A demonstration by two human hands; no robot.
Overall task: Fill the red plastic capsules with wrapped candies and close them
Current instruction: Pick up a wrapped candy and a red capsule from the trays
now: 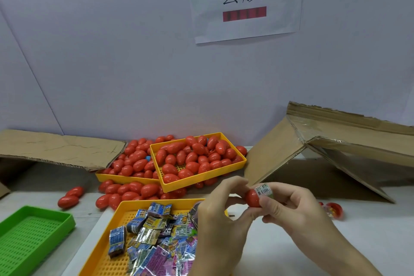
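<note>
step: pushing candy into red capsule | hands: right hand gripping capsule, left hand pinching its end | where: capsule at 4 o'clock, above table | tip: tuck wrapper fully in before closing, so nothing is catching

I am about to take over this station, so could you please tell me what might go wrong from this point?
1. The silvery wrapped candy sticks out of the red plastic capsule half held by both hands (left hand, right hand); closing might pinch the wrapper.
2. The upper yellow perforated tray sits tilted on loose red capsules; a bump could spill it.
3. A loose red capsule piece by the right wrist could get knocked away.
</note>
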